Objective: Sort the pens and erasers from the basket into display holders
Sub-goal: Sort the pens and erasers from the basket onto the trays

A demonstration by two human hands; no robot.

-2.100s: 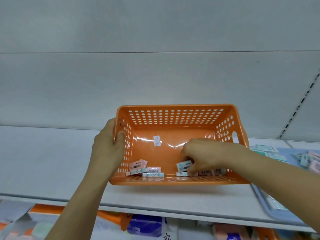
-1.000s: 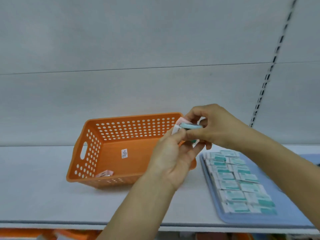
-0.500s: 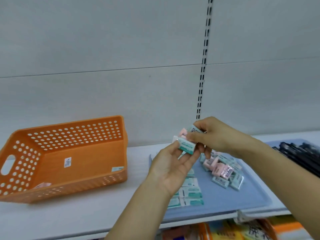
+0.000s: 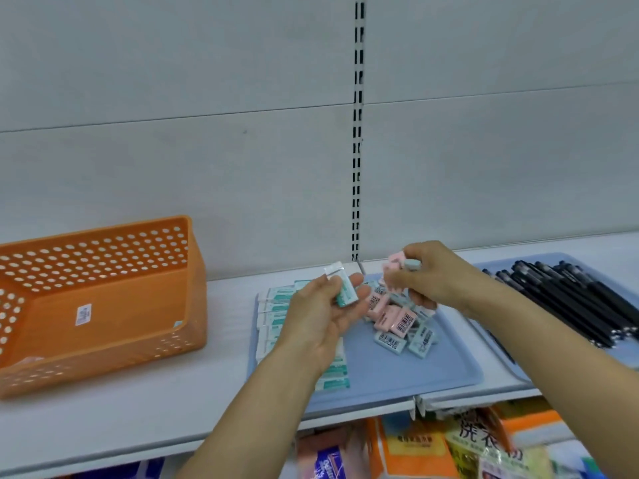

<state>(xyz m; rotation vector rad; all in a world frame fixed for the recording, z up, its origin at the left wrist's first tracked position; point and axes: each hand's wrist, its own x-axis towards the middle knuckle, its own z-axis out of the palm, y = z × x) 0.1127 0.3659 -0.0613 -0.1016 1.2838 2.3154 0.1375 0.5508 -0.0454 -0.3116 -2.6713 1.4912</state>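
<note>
gripping teal eraser (image 4: 343,288), left hand (image 4: 323,311); right hand (image 4: 420,276) pinching erasers (image 4: 403,264) above blue tray (image 4: 397,375).

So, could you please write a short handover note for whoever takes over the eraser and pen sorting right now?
Left hand: holds one teal-and-white eraser above the blue tray.
Right hand: grips a few pink and pale blue erasers over the loose pile.
Done: a row of teal erasers lines the tray's left side; black pens lie in the right tray.
Left: place the held erasers, tidy the pile, and fetch what looks like one eraser from the orange basket.
</note>
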